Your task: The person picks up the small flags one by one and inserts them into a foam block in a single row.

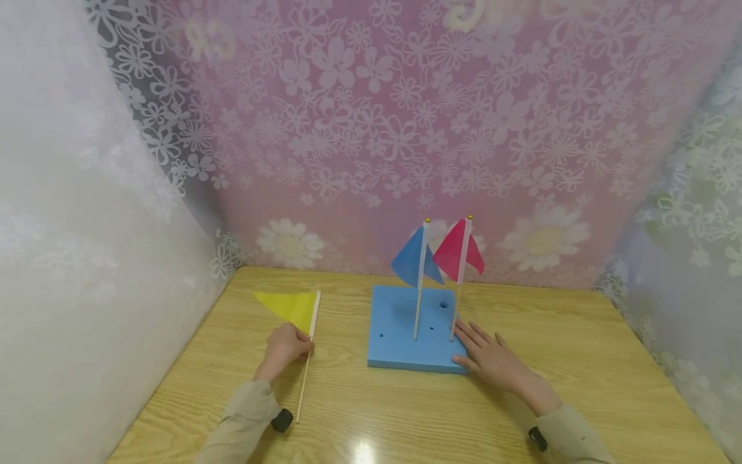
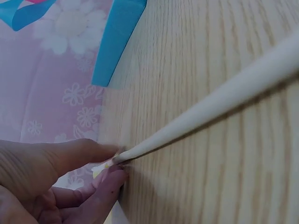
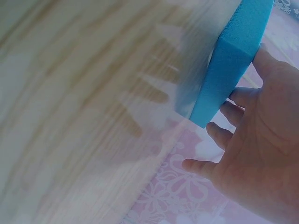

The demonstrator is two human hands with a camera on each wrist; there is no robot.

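Note:
My left hand (image 1: 286,347) pinches the stick of a yellow pennant flag (image 1: 295,307) just below its cloth, at the left of the table. In the left wrist view, thumb and fingers meet on the pale stick (image 2: 201,116), which lies along the wood. My right hand (image 1: 493,361) rests with fairly straight fingers against the right side of a blue foam block (image 1: 400,357); the right wrist view shows the fingertips touching the block (image 3: 226,70). A blue flag (image 1: 410,261) and a red flag (image 1: 452,254) stand upright in the block, each topped with a gold bead.
More holes, one of them larger (image 1: 444,305), show in the block's top. The wooden table (image 1: 342,399) ends at a pink flowered curtain (image 1: 371,161) behind, with pale curtains on the left (image 1: 87,225) and right (image 1: 695,258).

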